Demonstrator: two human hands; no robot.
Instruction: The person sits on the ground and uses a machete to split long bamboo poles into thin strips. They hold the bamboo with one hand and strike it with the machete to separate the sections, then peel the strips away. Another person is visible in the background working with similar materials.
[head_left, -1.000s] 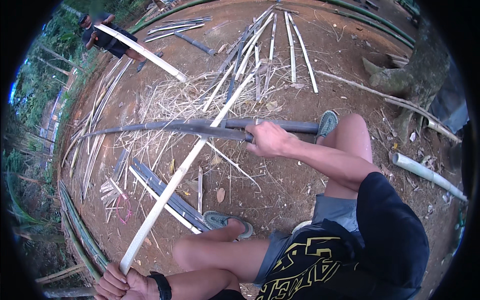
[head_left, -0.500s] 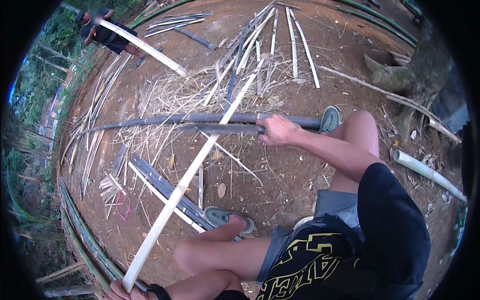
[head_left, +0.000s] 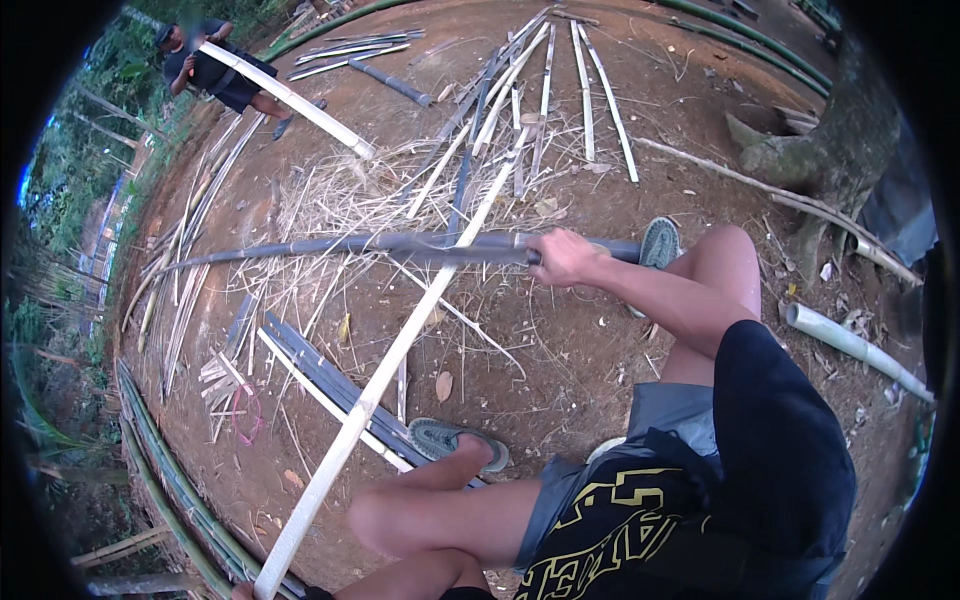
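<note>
A long pale split bamboo strip [head_left: 375, 385] runs from the lower left up toward the far pile, crossing a dark bamboo pole [head_left: 310, 244] on the ground. My left hand [head_left: 243, 592] grips its near end at the lower edge, mostly cut off by the picture's rim. My right hand [head_left: 566, 257] is closed around the handle of a machete [head_left: 500, 254]. Its motion-smeared blade points left and lies across the strip, close to the dark pole; whether blade and strip touch, I cannot tell.
Thin shavings [head_left: 335, 190] and split strips [head_left: 587, 95] litter the far ground. Dark bamboo slats [head_left: 320, 360] lie beside my foot. At the far left, a person [head_left: 225, 75] holds another pale strip. A tree trunk [head_left: 840, 150] and cut bamboo pole [head_left: 860, 350] are at right.
My left hand has shifted down, almost out of the picture, and the strip has slid slightly toward me. My right hand and the machete have moved a little right; the blade is now more blurred.
</note>
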